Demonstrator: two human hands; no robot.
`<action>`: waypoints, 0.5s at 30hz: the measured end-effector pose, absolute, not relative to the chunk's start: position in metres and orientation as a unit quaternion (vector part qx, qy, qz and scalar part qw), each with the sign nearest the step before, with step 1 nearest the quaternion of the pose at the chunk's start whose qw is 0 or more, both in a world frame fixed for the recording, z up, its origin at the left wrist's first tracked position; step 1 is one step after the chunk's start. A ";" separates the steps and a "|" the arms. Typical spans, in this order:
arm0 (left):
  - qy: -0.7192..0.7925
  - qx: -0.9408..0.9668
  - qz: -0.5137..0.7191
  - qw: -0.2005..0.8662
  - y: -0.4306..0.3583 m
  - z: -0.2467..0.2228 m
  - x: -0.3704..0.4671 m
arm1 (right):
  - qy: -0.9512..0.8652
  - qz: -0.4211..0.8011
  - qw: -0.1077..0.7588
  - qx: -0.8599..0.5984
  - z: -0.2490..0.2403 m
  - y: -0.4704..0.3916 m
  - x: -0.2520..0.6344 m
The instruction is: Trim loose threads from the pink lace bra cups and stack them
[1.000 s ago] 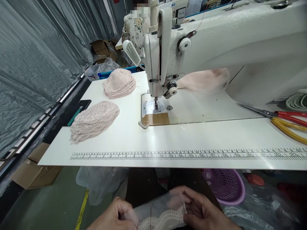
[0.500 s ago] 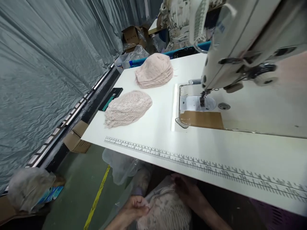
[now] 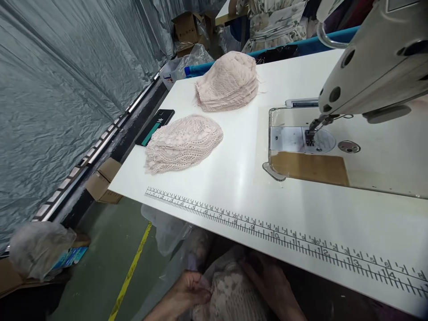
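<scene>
Below the front edge of the table, pale pink lace fabric (image 3: 236,292) lies bunched in my lap, with thin clear plastic (image 3: 219,264) around its upper edge. My left hand (image 3: 187,290) is closed at the left side of the bundle, thumb and fingers pinching the plastic. On the other side, my right hand (image 3: 269,281) rests against the lace, its fingertips hidden in shadow and behind the fabric. On the table, a stack of lace pieces (image 3: 185,145) lies in front of a second pink stack (image 3: 229,82).
A sewing machine (image 3: 377,67) stands on the right of the white table (image 3: 234,187), whose front edge carries a printed ruler (image 3: 234,219). A black phone-like item (image 3: 155,127) lies at the left edge. Cardboard boxes (image 3: 104,180) sit on the floor by a silvery curtain (image 3: 67,89).
The view has shifted, so the sewing machine appears farther right and the ruler has slid along. My hands stay at the bundle, with the right hand slightly lower and turned.
</scene>
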State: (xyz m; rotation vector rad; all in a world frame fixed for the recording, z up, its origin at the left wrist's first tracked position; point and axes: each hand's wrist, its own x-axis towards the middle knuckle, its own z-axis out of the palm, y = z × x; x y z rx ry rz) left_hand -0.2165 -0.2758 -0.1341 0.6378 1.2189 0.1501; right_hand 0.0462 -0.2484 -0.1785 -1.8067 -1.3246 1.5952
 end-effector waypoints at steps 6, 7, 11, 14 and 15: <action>0.589 0.285 0.111 0.748 -0.273 -0.110 -0.207 | -0.456 0.607 0.211 -0.615 -0.162 -0.243 0.047; 0.588 0.289 0.110 0.748 -0.272 -0.104 -0.207 | -0.450 0.616 0.216 -0.609 -0.155 -0.244 0.050; 0.564 0.312 0.080 0.760 -0.273 -0.085 -0.214 | -0.428 0.656 0.236 -0.575 -0.120 -0.248 0.063; 0.548 0.346 0.044 0.760 -0.273 -0.078 -0.220 | -0.401 0.710 0.231 -0.530 -0.090 -0.248 0.077; 0.540 0.361 0.032 0.759 -0.272 -0.076 -0.220 | -0.390 0.738 0.220 -0.505 -0.082 -0.247 0.082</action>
